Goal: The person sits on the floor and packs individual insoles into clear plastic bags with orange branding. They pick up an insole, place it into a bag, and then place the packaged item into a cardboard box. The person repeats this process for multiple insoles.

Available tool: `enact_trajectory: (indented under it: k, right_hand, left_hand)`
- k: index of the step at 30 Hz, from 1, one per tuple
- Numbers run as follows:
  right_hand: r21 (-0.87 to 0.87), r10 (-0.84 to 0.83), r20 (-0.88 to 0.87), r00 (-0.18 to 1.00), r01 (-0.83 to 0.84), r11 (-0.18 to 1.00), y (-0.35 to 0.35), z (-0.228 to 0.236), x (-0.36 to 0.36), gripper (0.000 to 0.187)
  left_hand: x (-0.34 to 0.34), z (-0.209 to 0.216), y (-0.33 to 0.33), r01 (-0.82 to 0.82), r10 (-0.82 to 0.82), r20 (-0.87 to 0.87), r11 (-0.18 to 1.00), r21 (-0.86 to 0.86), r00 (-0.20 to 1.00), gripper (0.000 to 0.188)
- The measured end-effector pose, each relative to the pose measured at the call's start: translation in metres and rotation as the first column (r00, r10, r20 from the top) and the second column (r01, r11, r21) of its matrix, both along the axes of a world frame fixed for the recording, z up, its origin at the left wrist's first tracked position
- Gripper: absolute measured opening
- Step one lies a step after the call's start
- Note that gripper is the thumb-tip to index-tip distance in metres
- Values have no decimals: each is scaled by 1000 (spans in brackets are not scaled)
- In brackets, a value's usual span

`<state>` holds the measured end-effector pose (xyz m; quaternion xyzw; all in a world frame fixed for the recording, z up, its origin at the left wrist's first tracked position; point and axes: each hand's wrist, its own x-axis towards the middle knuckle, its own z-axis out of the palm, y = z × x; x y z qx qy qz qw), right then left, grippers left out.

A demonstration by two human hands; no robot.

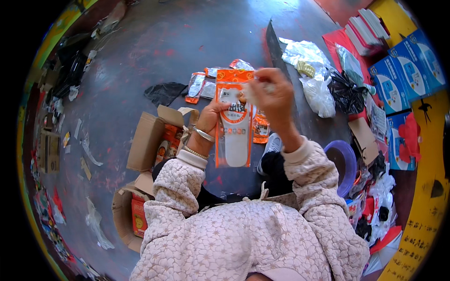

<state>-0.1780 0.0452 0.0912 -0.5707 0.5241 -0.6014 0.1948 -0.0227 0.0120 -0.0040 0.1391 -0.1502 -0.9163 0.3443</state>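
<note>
In front of me my left hand (pixel 212 117) grips the left edge of a flat orange-and-clear packet (pixel 236 145), its thumb lying over the front. The packet hangs upright and shows a white, insole-shaped piece. My right hand (pixel 275 93) is closed beside its upper right corner. Something small and whitish shows at those fingertips, too blurred to name. Beyond the packet, several orange-and-silver packets (pixel 195 85) lie on the floor. Another orange packet (pixel 260 127) is partly hidden behind the one I hold.
Open cardboard boxes (pixel 146 143) with orange packets stand at left, near a black plastic bag (pixel 164 93). To the right are clear plastic bags (pixel 318 96), a black bag (pixel 346 91), blue boxes (pixel 412 70) and a purple basin (pixel 341 164). My shoe (pixel 271 147) rests behind the packet.
</note>
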Motion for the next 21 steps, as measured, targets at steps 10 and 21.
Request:
enact_trajectory:
  k: [10,21]
  right_hand:
    - [100,-388,-434,813,471,876,-78,-88,-106,9]
    - [-192,-56,-675,736,-102,976,-44,-71,-5,11]
  left_hand:
    - [-5,11,18,132,-120,190,990,-53,974,52]
    - [-28,13,34,162,-113,379,982,-100,918,49]
